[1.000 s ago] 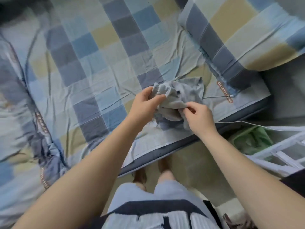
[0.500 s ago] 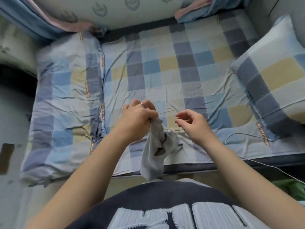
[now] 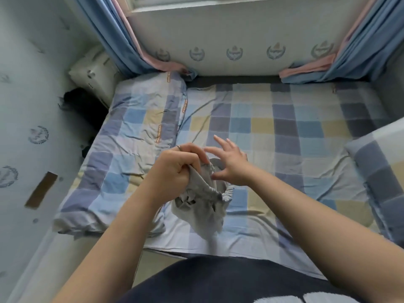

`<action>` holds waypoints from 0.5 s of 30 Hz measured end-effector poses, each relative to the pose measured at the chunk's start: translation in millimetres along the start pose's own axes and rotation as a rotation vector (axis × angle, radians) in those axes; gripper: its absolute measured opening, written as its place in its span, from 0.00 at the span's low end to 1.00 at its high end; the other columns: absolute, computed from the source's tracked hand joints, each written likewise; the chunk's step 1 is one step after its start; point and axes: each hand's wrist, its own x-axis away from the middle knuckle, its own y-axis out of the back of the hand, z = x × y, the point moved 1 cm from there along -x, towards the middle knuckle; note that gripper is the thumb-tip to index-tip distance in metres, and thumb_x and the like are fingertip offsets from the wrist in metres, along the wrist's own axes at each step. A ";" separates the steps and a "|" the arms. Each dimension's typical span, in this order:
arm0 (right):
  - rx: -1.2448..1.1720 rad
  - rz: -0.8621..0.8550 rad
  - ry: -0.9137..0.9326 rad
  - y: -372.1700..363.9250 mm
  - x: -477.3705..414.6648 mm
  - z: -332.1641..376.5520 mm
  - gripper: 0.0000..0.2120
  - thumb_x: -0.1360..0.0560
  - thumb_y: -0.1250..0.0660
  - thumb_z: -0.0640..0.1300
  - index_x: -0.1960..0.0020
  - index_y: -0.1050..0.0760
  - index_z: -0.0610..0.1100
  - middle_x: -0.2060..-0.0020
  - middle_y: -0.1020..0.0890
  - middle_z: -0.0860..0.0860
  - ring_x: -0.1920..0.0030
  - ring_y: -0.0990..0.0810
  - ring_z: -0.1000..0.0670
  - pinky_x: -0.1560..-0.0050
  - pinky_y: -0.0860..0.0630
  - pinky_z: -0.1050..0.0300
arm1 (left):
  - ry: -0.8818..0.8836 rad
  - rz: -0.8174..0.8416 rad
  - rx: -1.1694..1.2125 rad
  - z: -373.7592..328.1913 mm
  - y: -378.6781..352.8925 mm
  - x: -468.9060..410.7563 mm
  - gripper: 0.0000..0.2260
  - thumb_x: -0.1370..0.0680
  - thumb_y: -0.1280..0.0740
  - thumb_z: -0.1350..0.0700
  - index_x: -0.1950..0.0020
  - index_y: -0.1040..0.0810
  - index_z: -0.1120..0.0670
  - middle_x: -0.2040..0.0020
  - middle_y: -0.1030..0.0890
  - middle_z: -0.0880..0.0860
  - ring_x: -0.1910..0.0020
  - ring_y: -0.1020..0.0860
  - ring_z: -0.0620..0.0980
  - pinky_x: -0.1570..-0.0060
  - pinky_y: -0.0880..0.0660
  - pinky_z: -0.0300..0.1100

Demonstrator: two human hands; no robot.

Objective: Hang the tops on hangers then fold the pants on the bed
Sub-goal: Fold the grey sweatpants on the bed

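Note:
A crumpled grey garment (image 3: pixel 202 204) with an elastic waistband hangs bunched above the near part of the bed (image 3: pixel 284 132). My left hand (image 3: pixel 179 169) grips its upper edge in a fist, a ring on one finger. Just to the right is my right hand (image 3: pixel 229 165), fingers spread and straight, close to the waistband and holding nothing. No hanger is in view.
The bed has a blue, yellow and grey checked sheet. A folded checked quilt (image 3: pixel 122 162) lies on its left part and a checked pillow (image 3: pixel 380 171) at the right edge. Blue and pink curtains (image 3: pixel 122 40) hang at the far wall. A wall (image 3: pixel 32 127) runs close on the left.
The view has tilted up from the bed's edge to the whole bed. The garment was lifted off the sheet. My right hand let go of it and spread its fingers.

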 end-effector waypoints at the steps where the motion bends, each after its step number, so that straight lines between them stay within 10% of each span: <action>1: 0.008 0.032 0.012 0.9 -6.9 2.7 0.27 0.28 0.25 0.55 0.31 0.30 0.64 0.19 0.46 0.57 0.20 0.51 0.47 0.25 0.48 0.39 | 0.000 -0.003 -0.005 1.7 1.5 0.0 0.14 0.38 0.44 0.74 0.69 0.23 0.60 0.54 0.17 0.51 0.52 0.19 0.52 0.50 0.23 0.46; 5: -0.065 0.063 0.034 6.3 -15.8 4.5 0.08 0.26 0.29 0.48 0.58 0.28 0.53 0.51 0.19 0.53 0.46 0.23 0.47 0.41 0.28 0.49 | 0.053 -0.046 0.013 11.8 10.5 0.6 0.14 0.38 0.44 0.71 0.70 0.23 0.57 0.54 0.17 0.50 0.53 0.20 0.49 0.52 0.25 0.39; 9: -0.206 0.056 0.057 12.9 -10.0 -1.7 0.13 0.27 0.33 0.38 0.66 0.34 0.46 0.68 0.31 0.53 0.66 0.33 0.52 0.61 0.33 0.53 | 0.109 -0.095 0.047 23.4 18.7 -2.8 0.16 0.37 0.45 0.70 0.69 0.25 0.51 0.54 0.17 0.49 0.53 0.21 0.45 0.52 0.28 0.32; 15: -0.459 0.054 0.103 25.6 2.0 -2.9 0.10 0.34 0.40 0.41 0.70 0.41 0.47 0.72 0.39 0.53 0.67 0.40 0.52 0.65 0.43 0.55 | 0.306 -0.150 0.343 36.5 15.0 -16.5 0.13 0.36 0.46 0.66 0.70 0.23 0.55 0.66 0.21 0.51 0.64 0.24 0.45 0.63 0.28 0.35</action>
